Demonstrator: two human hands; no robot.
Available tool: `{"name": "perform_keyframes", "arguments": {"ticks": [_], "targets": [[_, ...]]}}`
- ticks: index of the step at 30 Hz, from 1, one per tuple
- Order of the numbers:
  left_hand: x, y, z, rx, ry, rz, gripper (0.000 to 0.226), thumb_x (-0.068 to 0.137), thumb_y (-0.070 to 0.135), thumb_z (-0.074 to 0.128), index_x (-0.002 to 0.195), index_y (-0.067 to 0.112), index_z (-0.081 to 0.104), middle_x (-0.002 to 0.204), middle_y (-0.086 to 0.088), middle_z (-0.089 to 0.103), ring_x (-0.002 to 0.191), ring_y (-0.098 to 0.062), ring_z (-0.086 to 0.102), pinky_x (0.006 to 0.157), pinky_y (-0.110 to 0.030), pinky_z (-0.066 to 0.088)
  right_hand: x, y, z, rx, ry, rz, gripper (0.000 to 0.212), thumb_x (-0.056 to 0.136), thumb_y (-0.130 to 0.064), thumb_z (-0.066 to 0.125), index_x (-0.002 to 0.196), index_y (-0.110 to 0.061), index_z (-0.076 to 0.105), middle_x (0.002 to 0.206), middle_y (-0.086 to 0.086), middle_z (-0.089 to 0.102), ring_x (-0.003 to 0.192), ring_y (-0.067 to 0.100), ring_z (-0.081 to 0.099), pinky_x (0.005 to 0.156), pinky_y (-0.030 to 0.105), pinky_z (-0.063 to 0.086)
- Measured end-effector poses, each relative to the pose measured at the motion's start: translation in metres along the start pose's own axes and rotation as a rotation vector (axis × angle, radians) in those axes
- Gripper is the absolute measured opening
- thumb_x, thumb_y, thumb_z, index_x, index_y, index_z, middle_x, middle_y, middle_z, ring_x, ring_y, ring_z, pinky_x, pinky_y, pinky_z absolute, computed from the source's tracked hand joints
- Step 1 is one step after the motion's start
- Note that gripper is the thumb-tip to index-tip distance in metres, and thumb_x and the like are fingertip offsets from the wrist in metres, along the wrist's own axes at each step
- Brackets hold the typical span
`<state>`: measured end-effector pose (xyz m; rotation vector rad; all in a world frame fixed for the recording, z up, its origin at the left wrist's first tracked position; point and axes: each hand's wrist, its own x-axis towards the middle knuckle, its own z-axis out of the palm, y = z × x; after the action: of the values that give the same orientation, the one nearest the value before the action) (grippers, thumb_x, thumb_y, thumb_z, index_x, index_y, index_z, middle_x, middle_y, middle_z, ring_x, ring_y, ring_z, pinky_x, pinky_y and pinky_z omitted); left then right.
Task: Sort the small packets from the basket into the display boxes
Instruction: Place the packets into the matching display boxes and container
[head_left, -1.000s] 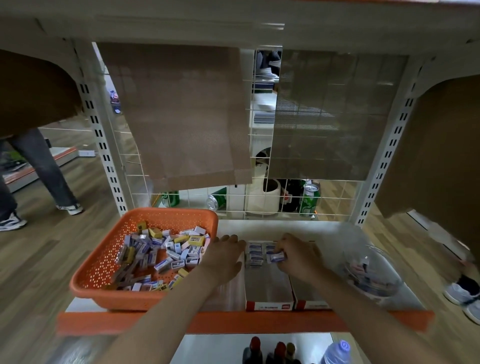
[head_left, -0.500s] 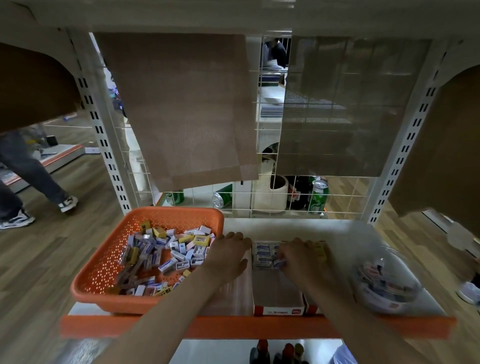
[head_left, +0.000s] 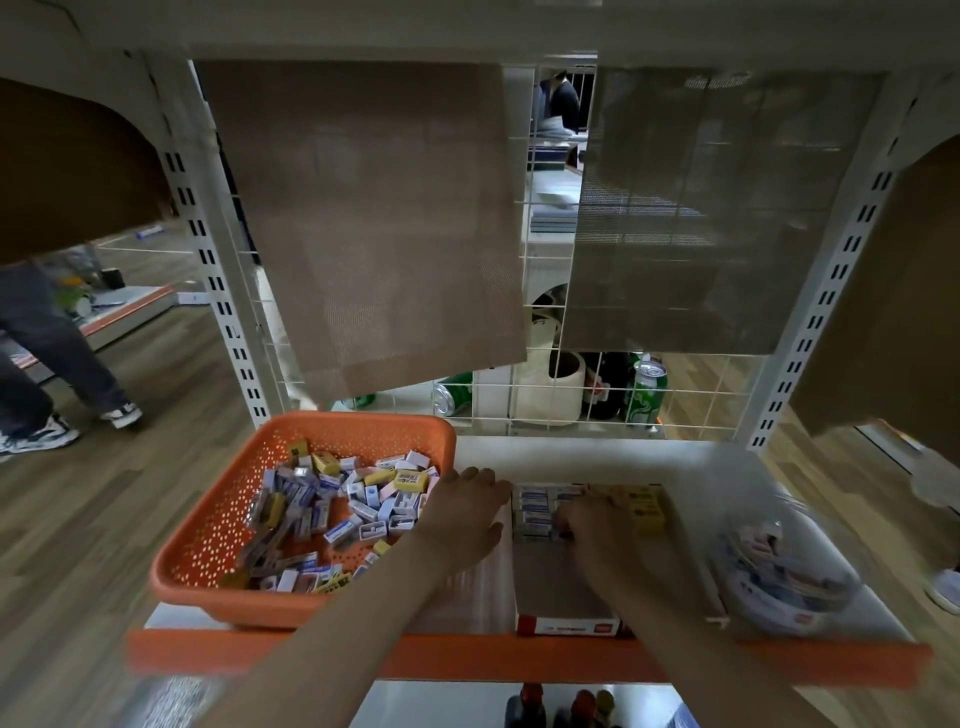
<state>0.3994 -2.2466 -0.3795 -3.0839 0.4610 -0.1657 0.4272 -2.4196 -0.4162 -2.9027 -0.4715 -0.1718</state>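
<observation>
Your left hand (head_left: 462, 514) lies palm down on the white shelf (head_left: 571, 454), in the gap between the orange basket (head_left: 218, 525) and the nearer display box (head_left: 561, 597), its fingers straight, close together and holding nothing. Your right hand (head_left: 597, 530) is down inside that display box, knuckles up, with its fingers (head_left: 566, 522) turned left against the rows of blue-and-white packets (head_left: 535, 512) stacked at the box's far end. The hand is blurred, so you cannot tell whether those fingers pinch a packet or only touch the rows. The front half of this box shows bare cardboard floor. Just to the right, a second box holds yellow packets (head_left: 647, 506) at its far end, partly hidden by your right wrist. The basket sits at the left of the shelf, and a loose heap of small packets (head_left: 353, 499), mostly blue-and-white with some yellow, lies in it. A clear bag of other packets (head_left: 779, 571) lies at the right end of the shelf, blurred. Behind the wire back panel stands a green can (head_left: 647, 389).
</observation>
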Motion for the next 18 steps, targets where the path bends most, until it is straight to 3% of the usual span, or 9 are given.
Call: {"name": "perform_keyframes", "arguments": {"ticks": [4, 9, 13, 16, 18], "targets": [[-0.003, -0.001, 0.001, 0.024, 0.01, -0.002, 0.038, 0.094, 0.028, 0.047, 0.131, 0.018, 0.047, 0.13, -0.003, 0.048, 0.122, -0.021, 0.044, 0.107, -0.032, 0.026, 0.002, -0.002, -0.007, -0.043, 0.003, -0.039, 0.016, 0.088, -0.014, 0.057, 0.091, -0.023, 0.07, 0.101, -0.003, 0.067, 0.102, 0.018, 0.056, 0.097, 0.029, 0.037], [-0.013, -0.019, -0.011, -0.02, 0.118, -0.091, 0.038, 0.095, 0.033, 0.044, 0.132, 0.023, 0.045, 0.144, 0.001, 0.03, 0.136, -0.021, 0.025, 0.115, -0.038, 0.012, 0.007, -0.016, -0.034, -0.066, 0.057, -0.077, 0.009, 0.089, -0.021, 0.055, 0.087, -0.023, 0.064, 0.096, -0.005, 0.064, 0.099, 0.015, 0.054, 0.093, 0.032, 0.031], [-0.037, -0.057, -0.024, -0.057, 0.19, -0.218, 0.038, 0.096, 0.029, 0.043, 0.134, 0.026, 0.044, 0.144, 0.003, 0.034, 0.134, -0.02, 0.029, 0.111, -0.035, 0.018, 0.014, -0.044, -0.052, -0.054, 0.051, -0.153, 0.013, 0.09, -0.02, 0.05, 0.096, -0.021, 0.062, 0.104, -0.001, 0.06, 0.106, 0.019, 0.05, 0.091, 0.033, 0.03], [-0.06, -0.087, -0.031, -0.023, 0.149, -0.307, 0.038, 0.096, 0.028, 0.042, 0.134, 0.029, 0.043, 0.141, 0.004, 0.037, 0.135, -0.019, 0.029, 0.115, -0.04, 0.016, 0.021, -0.078, -0.055, -0.067, 0.031, -0.244, 0.023, 0.089, -0.022, 0.05, 0.109, -0.021, 0.061, 0.113, -0.001, 0.059, 0.113, 0.019, 0.048, 0.093, 0.034, 0.031], [-0.077, -0.105, -0.033, -0.013, 0.091, -0.351, 0.037, 0.095, 0.029, 0.044, 0.133, 0.029, 0.044, 0.139, 0.004, 0.039, 0.134, -0.02, 0.029, 0.115, -0.041, 0.017, 0.024, -0.101, -0.054, -0.074, 0.012, -0.31, 0.023, 0.089, -0.022, 0.051, 0.108, -0.021, 0.063, 0.115, 0.001, 0.058, 0.114, 0.021, 0.048, 0.093, 0.034, 0.03]]}}
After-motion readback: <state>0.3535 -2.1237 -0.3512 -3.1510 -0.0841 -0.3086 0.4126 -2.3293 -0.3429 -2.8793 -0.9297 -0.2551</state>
